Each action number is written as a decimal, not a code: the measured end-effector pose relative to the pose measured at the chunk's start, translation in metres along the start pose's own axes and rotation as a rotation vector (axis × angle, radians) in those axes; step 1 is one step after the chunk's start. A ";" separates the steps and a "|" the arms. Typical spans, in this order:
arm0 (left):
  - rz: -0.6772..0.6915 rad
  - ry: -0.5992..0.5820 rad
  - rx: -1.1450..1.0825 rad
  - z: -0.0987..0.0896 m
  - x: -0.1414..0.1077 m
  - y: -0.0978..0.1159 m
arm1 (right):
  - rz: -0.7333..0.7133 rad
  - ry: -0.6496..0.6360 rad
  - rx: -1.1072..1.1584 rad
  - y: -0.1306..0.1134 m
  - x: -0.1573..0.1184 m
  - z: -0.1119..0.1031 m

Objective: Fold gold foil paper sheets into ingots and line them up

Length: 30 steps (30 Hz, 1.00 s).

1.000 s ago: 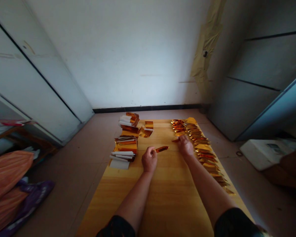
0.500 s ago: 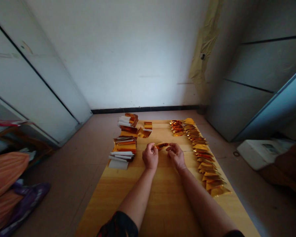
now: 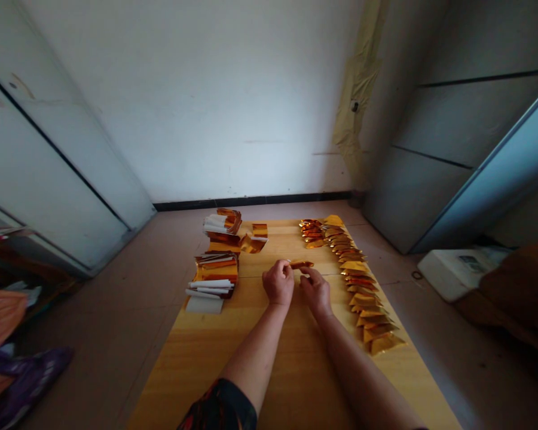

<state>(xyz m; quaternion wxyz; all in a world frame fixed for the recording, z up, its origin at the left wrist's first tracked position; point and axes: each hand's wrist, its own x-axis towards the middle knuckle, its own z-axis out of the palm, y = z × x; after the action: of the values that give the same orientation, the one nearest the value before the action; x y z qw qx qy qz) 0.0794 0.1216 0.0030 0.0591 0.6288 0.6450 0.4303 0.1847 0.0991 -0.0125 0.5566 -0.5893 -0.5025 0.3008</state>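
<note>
The left hand (image 3: 278, 283) pinches one end of a folded gold paper (image 3: 302, 264) over the middle of the table (image 3: 197, 352). The right hand (image 3: 317, 291) is by the other end; I cannot tell if it pinches. Many folded pieces (image 3: 354, 266) on the right look done. Loose sheets (image 3: 216, 269) on the left look not folded yet.

The right hand (image 3: 316, 294) has moved from beside the row of folded gold-foil papers (image 3: 363, 282) to the folded gold-foil piece (image 3: 303, 264) at the left hand's fingertips (image 3: 289, 263), its fingers now just below that piece.
</note>
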 end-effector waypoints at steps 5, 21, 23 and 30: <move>0.054 -0.048 0.009 0.005 -0.003 0.005 | 0.310 0.025 0.296 0.002 -0.002 0.001; 0.160 -0.075 -0.005 0.002 -0.020 -0.017 | 0.466 0.195 0.507 0.018 0.077 -0.021; 0.154 -0.087 -0.012 0.001 -0.020 -0.017 | 0.467 0.192 0.507 0.020 0.082 -0.019; 0.134 -0.099 -0.016 0.000 -0.022 -0.015 | 0.510 0.204 0.498 0.028 0.091 -0.013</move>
<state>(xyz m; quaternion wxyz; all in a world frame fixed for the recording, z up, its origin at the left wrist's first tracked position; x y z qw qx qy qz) 0.0724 0.1051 -0.0162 0.0671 0.6905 0.5944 0.4068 0.2320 0.1827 -0.0182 0.6372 -0.5691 -0.1929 0.4827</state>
